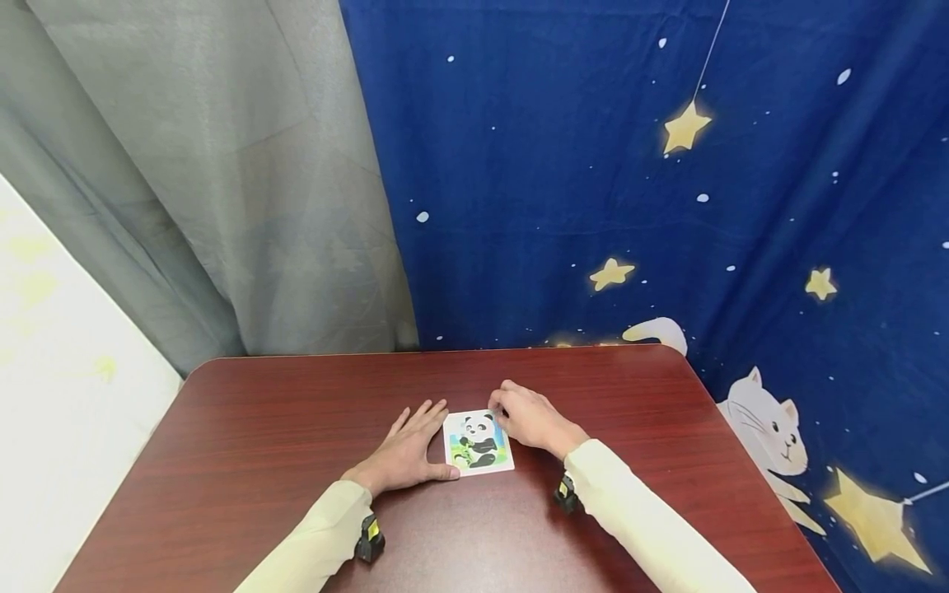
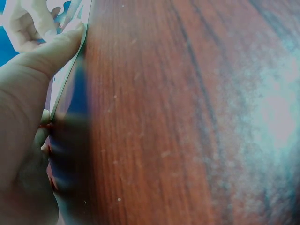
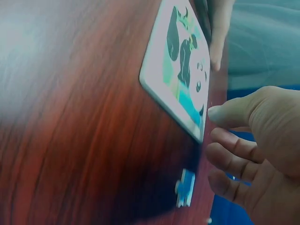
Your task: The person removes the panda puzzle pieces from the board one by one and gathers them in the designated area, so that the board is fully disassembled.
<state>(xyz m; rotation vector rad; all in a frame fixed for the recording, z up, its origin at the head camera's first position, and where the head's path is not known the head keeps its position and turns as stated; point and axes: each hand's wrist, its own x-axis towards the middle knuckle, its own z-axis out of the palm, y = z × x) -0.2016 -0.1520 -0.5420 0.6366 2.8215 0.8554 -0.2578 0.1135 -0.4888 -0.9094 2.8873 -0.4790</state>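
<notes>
A square panda picture board point(image 1: 478, 443) with a white border lies flat on the table between the hands. My left hand point(image 1: 406, 451) spreads its fingers along the board's left side, its thumb at the near left corner. Over the far right corner, my right hand point(image 1: 535, 418) bends its fingers loosely, and its thumb tip is close to the board's edge in the right wrist view. Nothing shows between those fingers. A small blue and white jigsaw piece point(image 3: 185, 188) lies on the table beside the board, below the right hand's fingers; in the head view the hand hides it.
The dark red wooden table point(image 1: 296, 412) has rounded far corners. Behind it hang a grey curtain point(image 1: 296, 206) and a blue curtain point(image 1: 556, 165) with stars and a cat. Each wrist carries a small black camera point(image 1: 370, 539).
</notes>
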